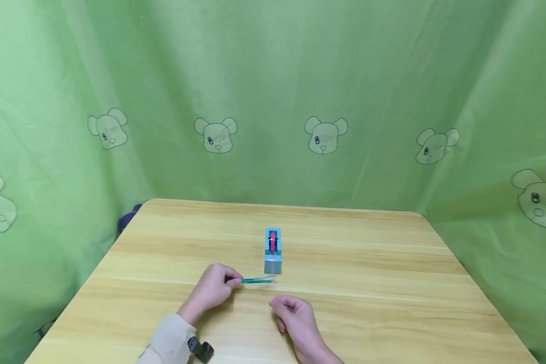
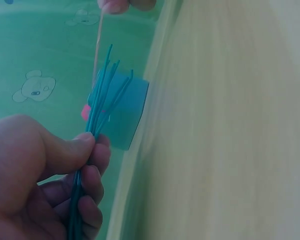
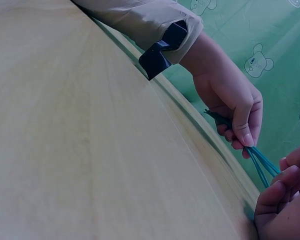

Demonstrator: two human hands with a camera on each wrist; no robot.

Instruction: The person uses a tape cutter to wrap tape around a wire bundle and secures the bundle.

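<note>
Between thumb and fingers, my left hand (image 1: 214, 287) grips a bundle of thin teal wire-like strands (image 2: 102, 100). Their free ends fan out slightly and point right, just in front of a blue tape dispenser (image 1: 273, 265). A pink tape roll (image 1: 273, 241) sits inside the dispenser. From it a narrow strip of clear tape (image 2: 97, 50) stretches toward me, its end pinched by my right hand (image 1: 298, 321). The strands lie close to the strip in the head view; whether they touch it I cannot tell. In the right wrist view the right fingers (image 3: 282, 187) partly hide the strand ends.
Both hands are over a light wooden table (image 1: 368, 263). Green curtains (image 1: 273, 60) with bear-face prints hang around its back and sides. A black camera mount (image 1: 200, 350) is strapped at the left sleeve (image 1: 170, 338). Something dark purple (image 1: 128, 218) shows beyond the table's left edge.
</note>
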